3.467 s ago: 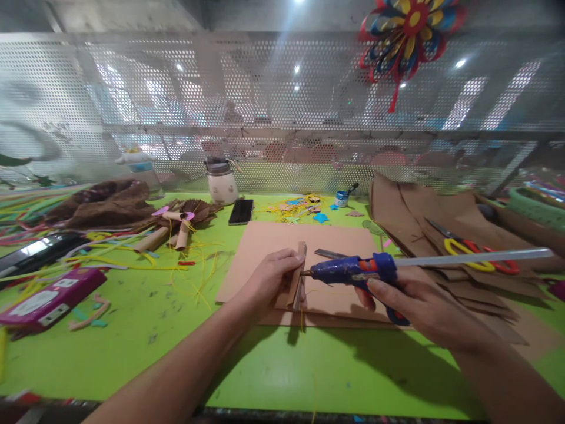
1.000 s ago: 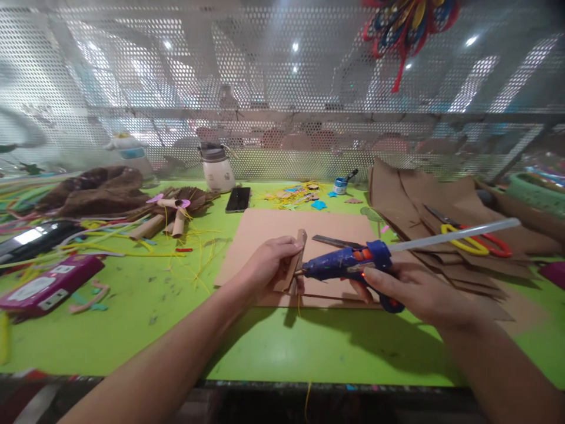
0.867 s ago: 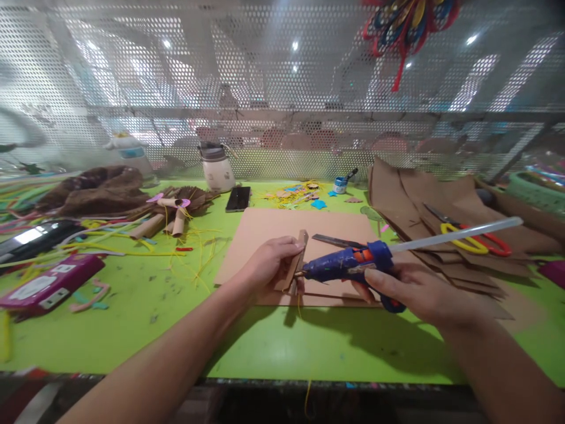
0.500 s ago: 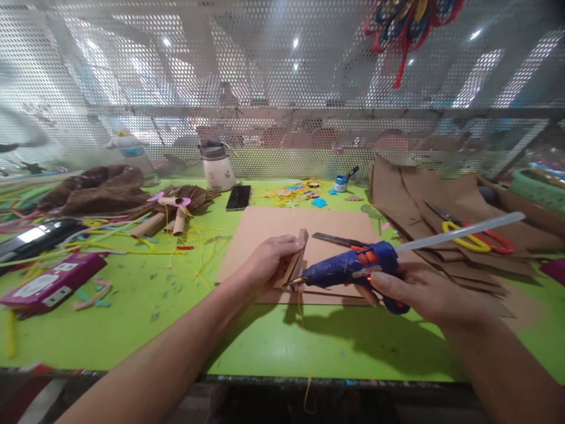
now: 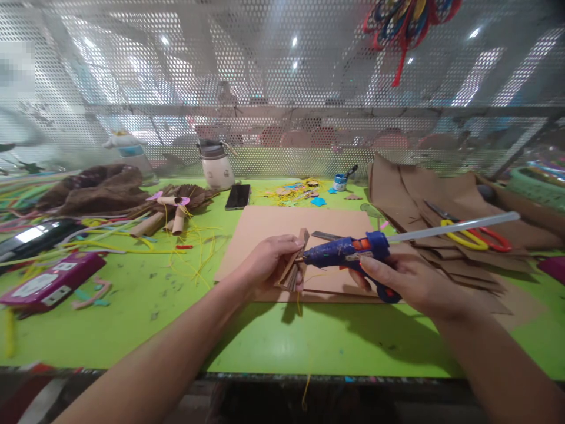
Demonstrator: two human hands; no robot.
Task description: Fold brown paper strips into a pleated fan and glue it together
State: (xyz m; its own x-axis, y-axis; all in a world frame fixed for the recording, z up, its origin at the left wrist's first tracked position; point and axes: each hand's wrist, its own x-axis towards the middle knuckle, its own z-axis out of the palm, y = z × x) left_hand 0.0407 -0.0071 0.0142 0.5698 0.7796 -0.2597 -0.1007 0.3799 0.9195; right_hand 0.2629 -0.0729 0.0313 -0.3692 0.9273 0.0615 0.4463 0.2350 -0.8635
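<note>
My left hand [image 5: 276,262] pinches a narrow bundle of folded brown paper [image 5: 291,272] with its edges fanned at the lower end. A thin yellow string [image 5: 299,306] hangs below it. In my right hand [image 5: 410,282] is a blue glue gun [image 5: 339,250] with orange parts, and a long clear glue stick [image 5: 454,227] sticks out of its back. The gun's nozzle meets the upper half of the folded paper, close to my left fingertips. Beneath both hands lies a brown cardboard sheet [image 5: 260,227]; a dark flat blade-like tool [image 5: 326,237] rests on it, partly covered by the gun.
Scissors [image 5: 468,235] and brown paper sheets [image 5: 406,206] lie to the right. Behind the board are a phone [image 5: 238,197], a white bottle [image 5: 216,168] and a small blue paint jar [image 5: 340,182]. On the left are paper rolls [image 5: 150,225] and a purple box [image 5: 55,280].
The glue gun's tip has moved up along the folded paper, from its lower end to its upper half. My left hand has stayed nearly still with the paper.
</note>
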